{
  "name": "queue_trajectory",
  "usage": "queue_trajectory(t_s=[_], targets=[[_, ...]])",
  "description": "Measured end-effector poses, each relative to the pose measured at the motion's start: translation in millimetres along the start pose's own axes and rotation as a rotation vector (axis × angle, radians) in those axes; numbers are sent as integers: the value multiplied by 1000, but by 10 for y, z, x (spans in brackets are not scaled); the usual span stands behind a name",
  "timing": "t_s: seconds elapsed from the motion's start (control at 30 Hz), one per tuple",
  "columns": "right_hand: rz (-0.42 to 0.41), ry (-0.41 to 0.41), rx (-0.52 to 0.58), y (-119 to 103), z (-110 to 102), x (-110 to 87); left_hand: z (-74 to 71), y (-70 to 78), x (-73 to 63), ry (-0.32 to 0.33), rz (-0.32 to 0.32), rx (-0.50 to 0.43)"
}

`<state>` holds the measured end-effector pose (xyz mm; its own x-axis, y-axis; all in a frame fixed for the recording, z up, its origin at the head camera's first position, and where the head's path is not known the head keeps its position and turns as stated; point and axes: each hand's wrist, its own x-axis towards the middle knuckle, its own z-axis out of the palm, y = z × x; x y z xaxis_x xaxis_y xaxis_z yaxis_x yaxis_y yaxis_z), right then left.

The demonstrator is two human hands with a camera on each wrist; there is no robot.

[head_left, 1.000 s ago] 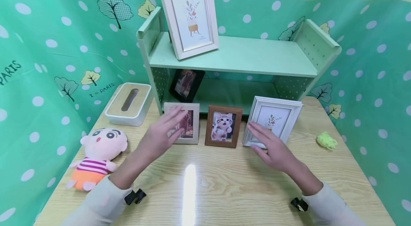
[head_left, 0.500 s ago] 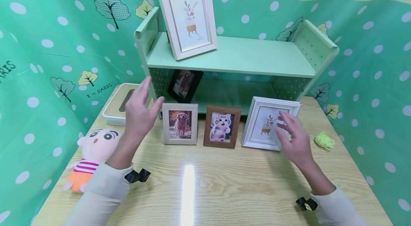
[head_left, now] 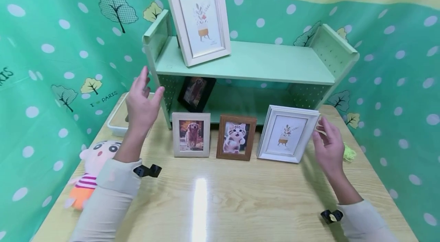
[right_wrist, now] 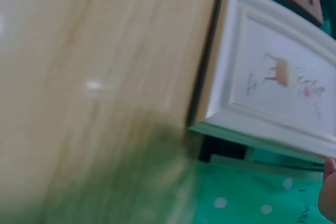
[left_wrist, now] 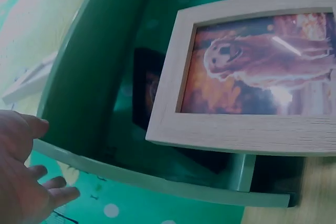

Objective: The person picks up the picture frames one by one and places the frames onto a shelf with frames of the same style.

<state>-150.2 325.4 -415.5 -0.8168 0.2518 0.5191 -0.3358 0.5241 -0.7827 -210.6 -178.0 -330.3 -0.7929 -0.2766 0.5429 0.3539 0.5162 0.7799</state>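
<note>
My left hand (head_left: 141,104) is raised by the left side of a green shelf, fingers apart, holding nothing. The left wrist view has this hand (left_wrist: 23,174) by the shelf's edge. My right hand (head_left: 329,150) is at the right edge of a white picture frame (head_left: 286,135) with a plant print; I cannot tell whether it touches. In the right wrist view a fingertip (right_wrist: 328,182) shows near that frame's (right_wrist: 283,77) edge. A beige frame (head_left: 174,135) with a dog picture and a brown frame (head_left: 220,139) with a kitten picture stand alongside.
The green two-tier shelf (head_left: 271,62) bears a large white frame (head_left: 220,32) on top and a tilted black frame (head_left: 206,91) below. On the wooden table (head_left: 240,200) are a tissue box (head_left: 118,129), a plush doll (head_left: 93,173) and green yarn (head_left: 349,153).
My left hand has moved left and up, away from the dog picture frame. My right hand has moved right, from the white frame's left side to its right edge. The frames look much the same.
</note>
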Motion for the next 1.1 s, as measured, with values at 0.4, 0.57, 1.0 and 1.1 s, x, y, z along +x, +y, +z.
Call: queue_trajectory(t_s=[0.4, 0.57, 1.0, 1.1], targets=[[152, -164, 64, 337, 33, -42, 88, -156, 108, -10, -14, -56], [161, -180, 48, 398, -6, -62, 121, -188, 131, 26, 9, -53], [161, -228, 200, 467, -89, 15, 184, -219, 189, 114, 106, -27], [158, -247, 159, 451, -86, 20, 175, -235, 183, 114, 95, -19]])
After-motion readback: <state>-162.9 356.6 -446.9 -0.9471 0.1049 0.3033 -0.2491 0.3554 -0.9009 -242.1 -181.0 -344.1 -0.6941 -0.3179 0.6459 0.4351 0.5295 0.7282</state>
